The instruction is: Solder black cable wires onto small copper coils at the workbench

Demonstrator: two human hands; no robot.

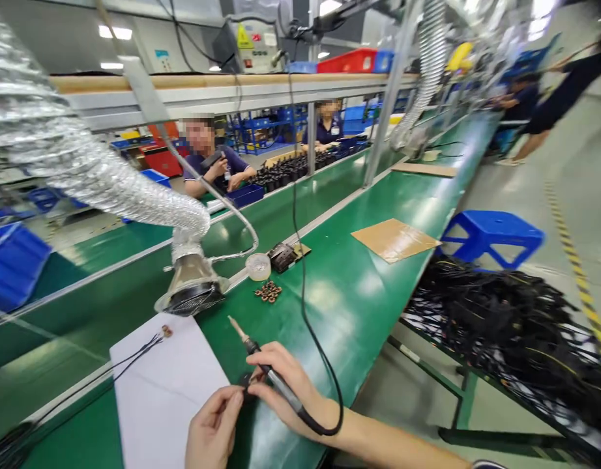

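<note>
The person's left hand (212, 423) has thumb and forefinger pinched together on a small dark piece (246, 380), low in the view above the green, glossy tabletop (330, 303). The right hand (293, 383) is closed around a black-and-grey, pen-shaped soldering iron (283, 389), its pale tip pointing up and left, while its thumb also reaches the dark piece. Beside the left hand lies a flat white sheet (158, 391), bearing a small copper-coloured part (167, 331) with thin black wires. Just past the sheet hangs the dark mouth of a crinkled silver foil duct (134, 202). Near it sit a loose cluster of small copper-coloured rings (268, 292) and a round, pale, translucent dish (258, 266). Farther along lies a square brown cardboard sheet (394, 238). Across the line, a co-worker in a dark shirt (217, 163) sits behind a dark blue plastic tray (245, 195).
</note>
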